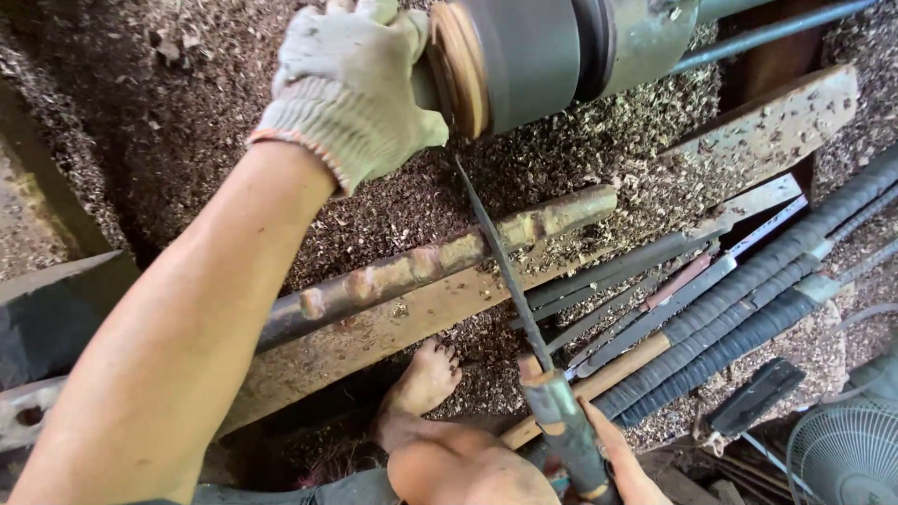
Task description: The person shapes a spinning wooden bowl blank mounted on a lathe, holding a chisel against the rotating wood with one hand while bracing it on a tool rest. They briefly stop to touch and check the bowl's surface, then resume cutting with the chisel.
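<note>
Over wood shavings (561,150), hands flank the chisel (500,257): left hand (351,75) above, right hand (617,463) below.

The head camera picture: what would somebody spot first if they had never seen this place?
First, the left hand in a grey knitted glove, pressed against the round wooden piece on the lathe at the top. Next, the long thin chisel slanting across the middle, its handle in the right hand at the bottom. Wood shavings cover nearly everything, and a bare foot rests below the rusty tool bar.
</note>
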